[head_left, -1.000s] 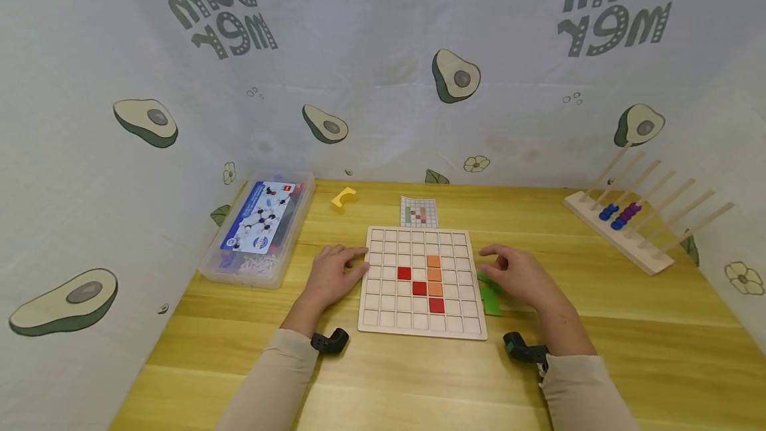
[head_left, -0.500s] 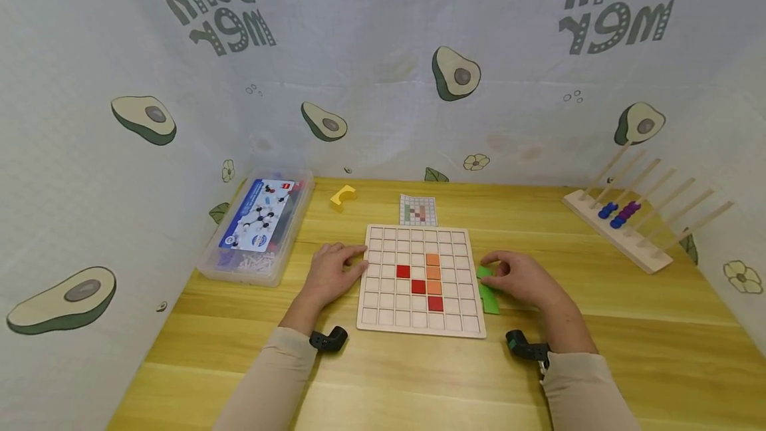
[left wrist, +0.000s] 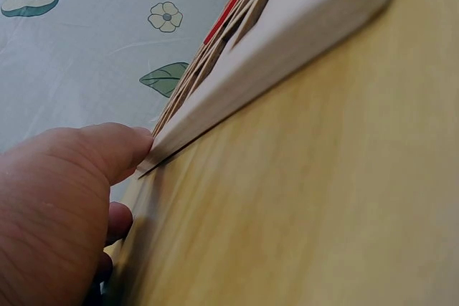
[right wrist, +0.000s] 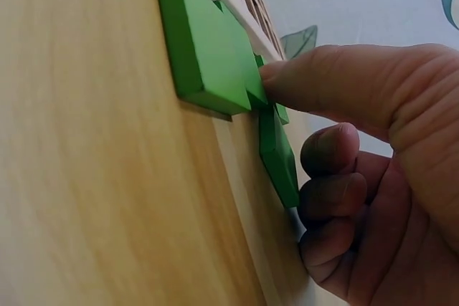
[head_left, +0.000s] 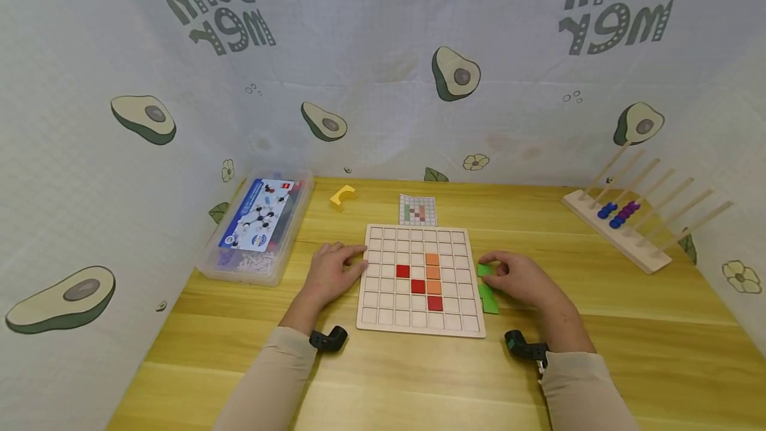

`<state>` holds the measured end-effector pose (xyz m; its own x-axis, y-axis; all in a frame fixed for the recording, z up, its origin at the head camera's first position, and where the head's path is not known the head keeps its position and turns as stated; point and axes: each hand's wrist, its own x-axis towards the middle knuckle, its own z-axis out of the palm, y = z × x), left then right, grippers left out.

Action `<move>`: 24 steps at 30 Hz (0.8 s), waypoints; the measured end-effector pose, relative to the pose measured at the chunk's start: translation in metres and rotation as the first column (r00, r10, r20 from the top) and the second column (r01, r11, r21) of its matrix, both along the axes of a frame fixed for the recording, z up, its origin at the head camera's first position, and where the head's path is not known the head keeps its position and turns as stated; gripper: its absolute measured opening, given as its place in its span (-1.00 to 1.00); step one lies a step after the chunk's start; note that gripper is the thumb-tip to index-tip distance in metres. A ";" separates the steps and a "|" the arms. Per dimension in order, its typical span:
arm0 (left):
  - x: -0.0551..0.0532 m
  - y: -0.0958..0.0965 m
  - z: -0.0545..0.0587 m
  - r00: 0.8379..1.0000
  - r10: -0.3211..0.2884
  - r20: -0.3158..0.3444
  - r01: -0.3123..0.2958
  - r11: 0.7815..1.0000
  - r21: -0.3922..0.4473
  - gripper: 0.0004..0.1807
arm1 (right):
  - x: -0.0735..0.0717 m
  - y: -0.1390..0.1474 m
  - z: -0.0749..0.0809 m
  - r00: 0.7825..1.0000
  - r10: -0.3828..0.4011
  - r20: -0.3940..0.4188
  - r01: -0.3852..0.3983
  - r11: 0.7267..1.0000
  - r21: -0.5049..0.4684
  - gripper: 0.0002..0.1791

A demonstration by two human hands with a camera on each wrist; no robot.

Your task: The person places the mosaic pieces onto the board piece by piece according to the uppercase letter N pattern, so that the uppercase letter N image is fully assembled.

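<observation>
A pale wooden grid board (head_left: 383, 318) lies mid-table, with several red tiles (head_left: 417, 287) and orange tiles (head_left: 433, 273) in its squares. At its left edge my left hand (head_left: 330, 273) rests with thumb and forefinger against the side; the left wrist view shows the thumb (left wrist: 118, 150) touching the rim. Beside the right edge lie green tiles (head_left: 489, 301). My right hand (head_left: 522, 278) pinches one green tile (head_left: 485, 270) between thumb and forefinger. In the right wrist view the thumb (right wrist: 323, 80) presses on the green pieces, hiding the forefinger; the other fingers are curled.
A small printed grid card (head_left: 417, 210) sits behind the board. Left of it are a yellow arch block (head_left: 343, 197) and a clear plastic box (head_left: 257, 231) with a molecule label. At the right stands a wooden peg rack (head_left: 619, 231) with blue and purple beads.
My right thumb and forefinger have come down and closed on a green tile beside the board. The left hand stays at the board's edge. The head view has shifted slightly.
</observation>
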<state>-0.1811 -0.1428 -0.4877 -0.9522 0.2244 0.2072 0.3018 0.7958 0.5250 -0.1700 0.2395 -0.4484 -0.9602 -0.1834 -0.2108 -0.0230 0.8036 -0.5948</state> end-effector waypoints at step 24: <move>0.001 0.000 0.000 1.000 0.003 0.007 -0.003 1.000 0.001 -0.59 | 0.002 0.007 0.000 1.000 0.011 -0.009 -0.011 1.000 -0.023 -0.68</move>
<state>-0.1805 -0.1426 -0.4880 -0.9544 0.2212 0.2005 0.2955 0.7962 0.5280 -0.1679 0.2470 -0.4488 -0.9599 -0.1984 -0.1980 -0.0367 0.7893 -0.6130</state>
